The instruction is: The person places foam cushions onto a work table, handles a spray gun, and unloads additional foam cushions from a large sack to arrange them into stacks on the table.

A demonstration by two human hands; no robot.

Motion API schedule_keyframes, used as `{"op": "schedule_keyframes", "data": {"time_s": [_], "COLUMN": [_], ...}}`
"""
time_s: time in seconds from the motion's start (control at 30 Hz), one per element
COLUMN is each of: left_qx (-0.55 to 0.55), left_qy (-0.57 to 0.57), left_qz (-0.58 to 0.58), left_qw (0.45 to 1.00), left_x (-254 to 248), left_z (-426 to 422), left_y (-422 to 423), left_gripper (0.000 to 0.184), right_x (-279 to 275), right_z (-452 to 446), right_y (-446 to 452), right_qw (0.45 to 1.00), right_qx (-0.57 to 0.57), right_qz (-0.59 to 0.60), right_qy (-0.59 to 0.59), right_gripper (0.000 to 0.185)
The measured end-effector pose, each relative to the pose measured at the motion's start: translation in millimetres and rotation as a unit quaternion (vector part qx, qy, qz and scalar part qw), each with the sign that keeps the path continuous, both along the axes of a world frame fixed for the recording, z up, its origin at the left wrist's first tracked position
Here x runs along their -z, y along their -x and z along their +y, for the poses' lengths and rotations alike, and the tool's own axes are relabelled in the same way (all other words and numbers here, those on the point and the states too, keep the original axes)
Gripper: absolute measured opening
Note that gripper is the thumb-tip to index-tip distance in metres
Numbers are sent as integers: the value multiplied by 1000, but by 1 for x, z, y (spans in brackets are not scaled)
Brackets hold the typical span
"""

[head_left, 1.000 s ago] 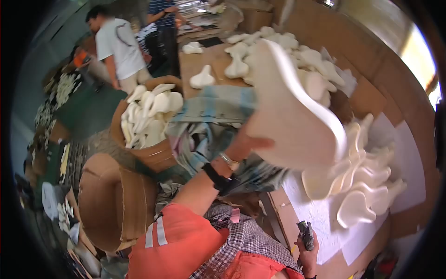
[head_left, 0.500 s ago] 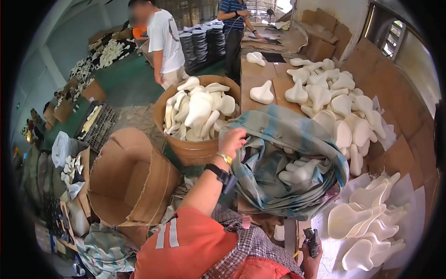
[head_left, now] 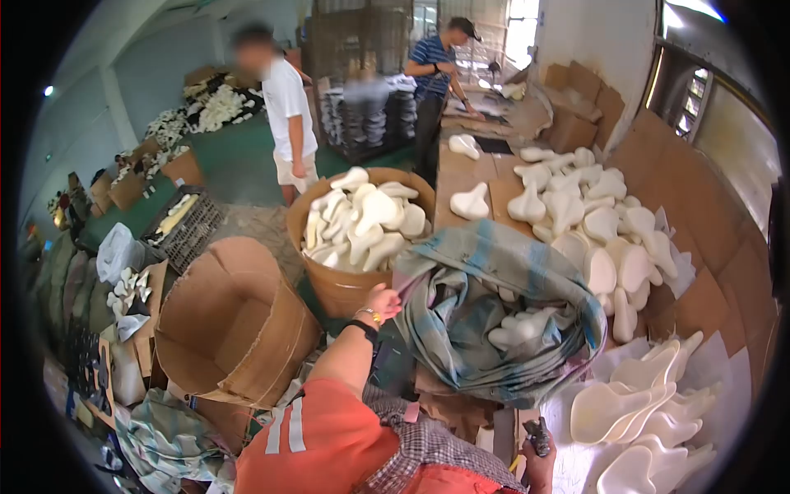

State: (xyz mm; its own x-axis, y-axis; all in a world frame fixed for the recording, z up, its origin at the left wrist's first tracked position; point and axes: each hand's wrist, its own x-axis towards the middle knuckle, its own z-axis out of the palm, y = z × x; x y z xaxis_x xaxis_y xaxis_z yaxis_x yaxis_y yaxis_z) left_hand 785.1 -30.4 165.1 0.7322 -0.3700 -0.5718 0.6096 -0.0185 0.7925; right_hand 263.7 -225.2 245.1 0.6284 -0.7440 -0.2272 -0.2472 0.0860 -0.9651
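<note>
My left hand [head_left: 382,303], with a yellow bracelet and black band at the wrist, is closed on the left edge of a woven grey-green and blue sack [head_left: 485,239]. The sack's mouth is bunched open, and several pale, saddle-shaped foam pieces [head_left: 522,328] lie inside. At the bottom, my right hand [head_left: 540,469] is closed around a small dark hand tool [head_left: 537,436], its kind unclear. To its right, a stack of thin cream saddle-shaped pieces [head_left: 613,412] rests on white sheeting.
A full cardboard drum [head_left: 350,288] of foam pieces stands beyond my left hand. An open drum [head_left: 276,346] tilts at left. More pieces [head_left: 568,210] are heaped on the cardboard-covered bench. Two people [head_left: 288,107] stand farther back.
My left hand has moved down and left along the sack, and the sack's left edge has shifted with it. The camera view has tilted slightly upward.
</note>
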Motion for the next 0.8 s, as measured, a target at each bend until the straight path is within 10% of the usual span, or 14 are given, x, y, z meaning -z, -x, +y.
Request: {"op": "schedule_keyframes", "data": {"time_s": [0.17, 0.4, 0.5, 0.57, 0.63, 0.73, 0.8], "left_qx": [-103, -105, -64, -20, 54, 87, 95], "left_qy": [-65, -119, -146, -145, -99, -234, -239], "left_qz": [-52, -82, -71, -49, -43, -58, -73], "left_qw": [991, 984, 985, 988, 993, 967, 964], "left_x": [-26, -53, -47, -32, -16, -28, -39], "left_z": [86, 161, 174, 171, 166, 130, 113], "left_y": [0, 41, 47, 51, 41, 34, 23], "left_gripper": [80, 76, 81, 89, 97, 99, 99], "right_x": [124, 46, 169, 182, 146, 117, 124], "right_z": [-88, -76, -144, -158, -134, -125, -129], "right_y": [27, -22, -16, -33, -35, -41, -43], "right_qw": [994, 937, 716, 868, 860, 907, 923], "right_qx": [60, -115, -239, -213, -199, -161, -135], "right_qz": [87, 319, 74, 305, 242, 365, 338], "right_qy": [-30, 81, 652, 329, 404, 136, 126], "right_gripper": [26, 41, 46, 17, 15, 36, 10]}}
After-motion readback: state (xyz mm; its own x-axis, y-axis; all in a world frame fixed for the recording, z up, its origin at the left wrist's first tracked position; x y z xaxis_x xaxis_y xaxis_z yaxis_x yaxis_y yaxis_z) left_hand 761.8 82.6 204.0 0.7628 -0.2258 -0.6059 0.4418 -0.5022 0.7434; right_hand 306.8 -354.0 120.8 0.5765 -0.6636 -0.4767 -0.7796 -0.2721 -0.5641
